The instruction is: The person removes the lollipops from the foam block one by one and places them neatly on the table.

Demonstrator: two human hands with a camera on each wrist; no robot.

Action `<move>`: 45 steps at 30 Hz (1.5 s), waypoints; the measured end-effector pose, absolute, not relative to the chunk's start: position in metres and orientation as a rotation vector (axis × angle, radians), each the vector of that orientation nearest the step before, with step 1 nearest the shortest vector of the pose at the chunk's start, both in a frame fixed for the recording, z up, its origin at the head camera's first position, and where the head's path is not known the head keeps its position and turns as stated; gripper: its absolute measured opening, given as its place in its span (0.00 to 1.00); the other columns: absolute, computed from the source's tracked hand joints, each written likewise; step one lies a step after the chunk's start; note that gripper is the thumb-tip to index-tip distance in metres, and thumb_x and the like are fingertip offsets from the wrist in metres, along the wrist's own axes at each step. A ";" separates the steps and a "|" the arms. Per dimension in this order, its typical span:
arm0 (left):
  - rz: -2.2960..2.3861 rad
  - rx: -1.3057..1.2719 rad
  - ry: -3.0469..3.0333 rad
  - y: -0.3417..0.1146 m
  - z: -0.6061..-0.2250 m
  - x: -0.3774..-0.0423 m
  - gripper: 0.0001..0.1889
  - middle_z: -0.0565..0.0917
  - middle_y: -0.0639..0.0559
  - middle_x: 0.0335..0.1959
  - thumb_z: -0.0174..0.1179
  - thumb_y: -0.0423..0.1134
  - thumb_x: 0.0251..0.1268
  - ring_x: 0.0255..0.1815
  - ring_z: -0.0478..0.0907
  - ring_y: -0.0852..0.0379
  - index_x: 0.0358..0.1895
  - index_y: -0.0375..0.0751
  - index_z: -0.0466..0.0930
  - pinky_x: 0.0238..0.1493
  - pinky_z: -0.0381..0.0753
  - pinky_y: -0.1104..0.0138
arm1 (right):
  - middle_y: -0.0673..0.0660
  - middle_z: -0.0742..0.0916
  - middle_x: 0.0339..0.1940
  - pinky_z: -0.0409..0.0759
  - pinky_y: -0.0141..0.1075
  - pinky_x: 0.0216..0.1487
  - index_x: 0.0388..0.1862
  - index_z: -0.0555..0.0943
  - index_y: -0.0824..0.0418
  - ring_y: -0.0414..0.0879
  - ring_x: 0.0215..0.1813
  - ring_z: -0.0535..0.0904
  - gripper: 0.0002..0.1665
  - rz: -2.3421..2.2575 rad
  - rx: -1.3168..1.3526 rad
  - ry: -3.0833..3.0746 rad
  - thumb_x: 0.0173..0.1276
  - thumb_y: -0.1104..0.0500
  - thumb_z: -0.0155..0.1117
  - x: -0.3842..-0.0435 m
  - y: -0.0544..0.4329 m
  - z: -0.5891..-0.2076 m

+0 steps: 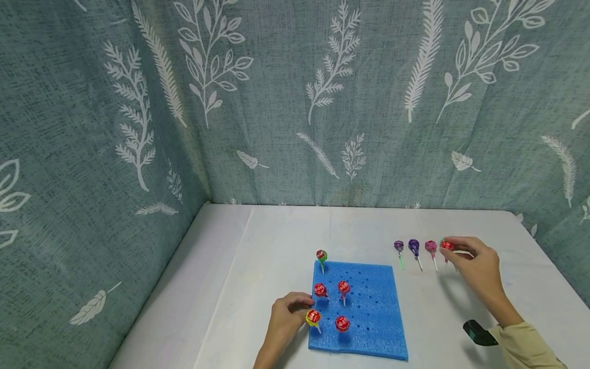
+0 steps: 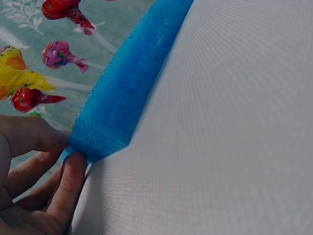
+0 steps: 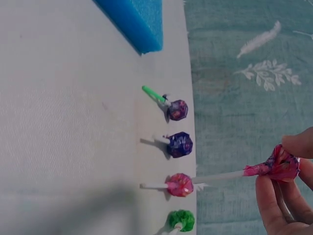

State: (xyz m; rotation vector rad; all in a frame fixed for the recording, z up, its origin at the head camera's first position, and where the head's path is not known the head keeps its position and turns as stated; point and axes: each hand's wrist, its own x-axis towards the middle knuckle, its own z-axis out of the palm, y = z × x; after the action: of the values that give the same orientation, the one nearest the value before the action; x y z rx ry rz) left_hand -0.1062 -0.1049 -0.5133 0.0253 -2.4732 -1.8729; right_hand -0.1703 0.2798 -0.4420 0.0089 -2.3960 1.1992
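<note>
My left hand (image 1: 287,316) pinches the left edge of a blue foam block (image 1: 373,307) pierced with small holes. Several wrapped lollipops stand in the block: a yellow lollipop (image 1: 313,318) close to my fingers, a red lollipop (image 1: 342,323) beside it, others behind, and a red-green lollipop (image 1: 321,254) at the far left corner. My right hand (image 1: 479,264) holds a pinkish-red lollipop (image 3: 283,165) by its candy end, raised above the table, its white stick pointing away from the fingers. Below it lies a green lollipop (image 3: 182,220), mostly hidden by the hand in the head view.
To the right behind the block lie a purple lollipop (image 1: 398,246) with a green stick, a dark purple lollipop (image 1: 414,246) and a pink lollipop (image 1: 430,247) in a row. A white table (image 1: 258,241) carries everything. Leaf-patterned green cloth (image 1: 276,102) hangs behind and at the left.
</note>
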 end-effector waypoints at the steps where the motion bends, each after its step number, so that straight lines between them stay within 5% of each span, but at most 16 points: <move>1: -1.878 0.018 -2.465 -0.105 -0.513 -0.106 0.08 0.84 0.50 0.36 0.66 0.23 0.45 0.37 0.81 0.56 0.30 0.38 0.86 0.41 0.78 0.69 | 0.58 0.81 0.42 0.69 0.14 0.39 0.46 0.81 0.68 0.24 0.40 0.73 0.18 1.198 -0.002 -2.397 0.61 0.58 0.68 -0.171 0.281 -0.443; 16: -1.861 0.014 -2.472 -0.103 -0.507 -0.104 0.08 0.84 0.49 0.36 0.66 0.23 0.45 0.37 0.81 0.55 0.30 0.36 0.85 0.42 0.78 0.68 | 0.59 0.79 0.45 0.67 0.15 0.38 0.49 0.81 0.68 0.22 0.39 0.69 0.21 1.141 -0.128 -2.456 0.62 0.56 0.67 -0.178 0.300 -0.448; 25: -1.922 0.026 -2.439 -0.105 -0.512 -0.104 0.11 0.85 0.50 0.33 0.65 0.23 0.44 0.36 0.81 0.55 0.33 0.37 0.85 0.41 0.78 0.70 | 0.51 0.79 0.45 0.72 0.22 0.30 0.49 0.82 0.62 0.31 0.40 0.73 0.25 1.112 -0.200 -2.451 0.60 0.46 0.67 -0.212 0.340 -0.504; 32: -1.938 0.050 -2.439 -0.105 -0.510 -0.102 0.12 0.85 0.48 0.33 0.65 0.24 0.45 0.37 0.81 0.55 0.36 0.37 0.85 0.40 0.77 0.71 | 0.57 0.78 0.48 0.73 0.31 0.25 0.50 0.81 0.68 0.31 0.38 0.70 0.25 1.208 -0.318 -2.484 0.61 0.50 0.67 -0.201 0.326 -0.473; 45: -1.901 0.002 -2.479 -0.099 -0.470 -0.091 0.11 0.84 0.38 0.35 0.61 0.20 0.46 0.37 0.81 0.45 0.36 0.28 0.84 0.39 0.77 0.71 | 0.69 0.79 0.51 0.75 0.26 0.24 0.53 0.78 0.72 0.32 0.30 0.71 0.24 1.232 -0.429 -2.602 0.64 0.55 0.63 -0.214 0.329 -0.465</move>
State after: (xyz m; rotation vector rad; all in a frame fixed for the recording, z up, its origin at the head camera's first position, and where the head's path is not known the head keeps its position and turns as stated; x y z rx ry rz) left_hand -0.0915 -0.0992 -0.4696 0.0015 -2.4791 -1.9006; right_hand -0.2141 0.3294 -0.4650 -0.4288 -2.6022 1.2315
